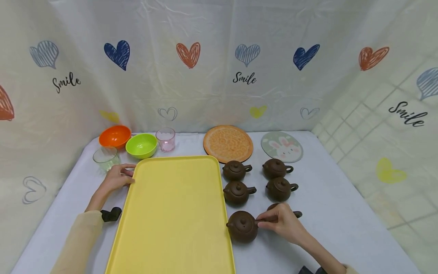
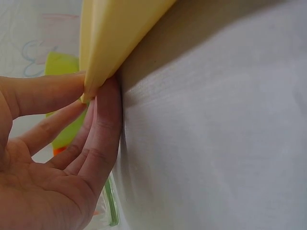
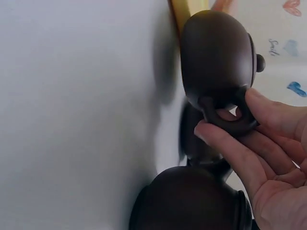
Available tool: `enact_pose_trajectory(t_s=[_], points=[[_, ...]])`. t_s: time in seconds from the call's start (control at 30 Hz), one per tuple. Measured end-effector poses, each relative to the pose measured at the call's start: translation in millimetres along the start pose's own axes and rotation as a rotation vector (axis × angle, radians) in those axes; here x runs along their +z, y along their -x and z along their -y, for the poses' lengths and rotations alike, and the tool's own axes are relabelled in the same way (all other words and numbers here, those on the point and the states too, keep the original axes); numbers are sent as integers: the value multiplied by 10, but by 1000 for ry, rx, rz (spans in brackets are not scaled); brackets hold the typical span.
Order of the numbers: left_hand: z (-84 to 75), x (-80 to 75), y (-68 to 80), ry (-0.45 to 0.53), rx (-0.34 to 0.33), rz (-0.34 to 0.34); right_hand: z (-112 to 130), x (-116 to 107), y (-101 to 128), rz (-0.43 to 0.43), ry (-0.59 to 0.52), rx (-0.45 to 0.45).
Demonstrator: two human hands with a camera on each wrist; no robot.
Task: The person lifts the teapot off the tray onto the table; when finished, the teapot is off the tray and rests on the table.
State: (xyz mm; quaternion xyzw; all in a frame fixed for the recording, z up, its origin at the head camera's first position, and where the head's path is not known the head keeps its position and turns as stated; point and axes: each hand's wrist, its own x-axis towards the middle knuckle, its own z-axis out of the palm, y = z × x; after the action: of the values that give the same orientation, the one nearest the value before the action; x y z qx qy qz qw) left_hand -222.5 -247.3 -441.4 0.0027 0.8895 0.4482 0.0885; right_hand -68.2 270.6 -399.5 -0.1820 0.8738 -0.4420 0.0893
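Right hand (image 1: pixel 284 222) pinches the loop handle of the near brown clay teapot (image 1: pixel 242 226); left hand (image 1: pixel 118 177) fingers pinch the yellow plastic tray (image 1: pixel 174 213) corner, steadying it.

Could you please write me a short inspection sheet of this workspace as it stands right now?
Surface: table under a white cloth.
Job's things: yellow tray in the middle; nearest teapot beside its right edge; four more brown teapots in two rows behind, a sixth mostly hidden by the right hand.
Clutter: orange bowl, green bowl, two glasses, orange mat, rabbit coaster.
Grips: left hand pinches the tray's left rim; right hand pinches the nearest teapot's handle.
Cables: nothing seen.
Surroundings: curtain with hearts and "Smile" print.
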Motion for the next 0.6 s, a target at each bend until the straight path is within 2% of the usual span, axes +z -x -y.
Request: enact_pose_trajectory(t_s=[0.13, 0.3, 0.4, 0.53, 0.6], points=[[15, 1, -3, 4, 0, -1, -26, 18, 15, -4, 46, 2], [16, -10, -8, -3, 6, -6, -31, 43, -7, -34, 211, -68], [19, 0, -4, -8, 3, -6, -29, 69, -6, -58, 281, -78], [8, 9, 3, -22, -6, -5, 0, 84, 3, -73, 281, -66], [-19, 7, 17, -62, 7, 10, 24, 77, 4, -72, 233, -64]])
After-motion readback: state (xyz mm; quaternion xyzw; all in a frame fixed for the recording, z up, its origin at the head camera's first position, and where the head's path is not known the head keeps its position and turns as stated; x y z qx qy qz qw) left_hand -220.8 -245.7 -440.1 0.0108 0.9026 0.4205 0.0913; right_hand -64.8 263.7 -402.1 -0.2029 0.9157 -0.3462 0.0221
